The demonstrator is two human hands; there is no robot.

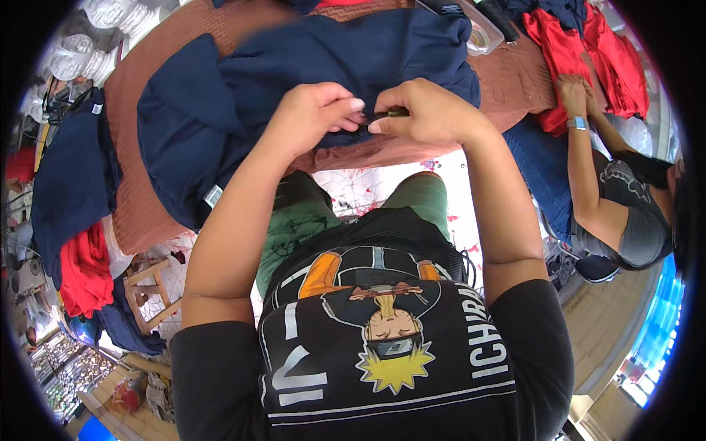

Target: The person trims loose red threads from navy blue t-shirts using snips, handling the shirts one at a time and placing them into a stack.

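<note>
A navy blue garment [294, 55] lies spread over the brown-covered table in front of me, its folded left part [187, 110] hanging over the near edge. My left hand [316, 114] is closed, its fingertips pinching the garment near its front edge. Just to the right, my right hand [426, 112] is curled round a small brass-coloured tool [398, 112], mostly hidden by the fingers; its exact kind does not show. The fingertips of both hands are close together but apart. A white label [212, 196] shows on the garment's hanging part.
The brown quilted cover [125, 147] drapes the table. At the far right are a clear plastic container [483, 38] and red garments [618, 62] handled by another person [625, 198]. More navy clothing [73, 176] and red cloth [84, 272] hang on the left, near a wooden frame [151, 294].
</note>
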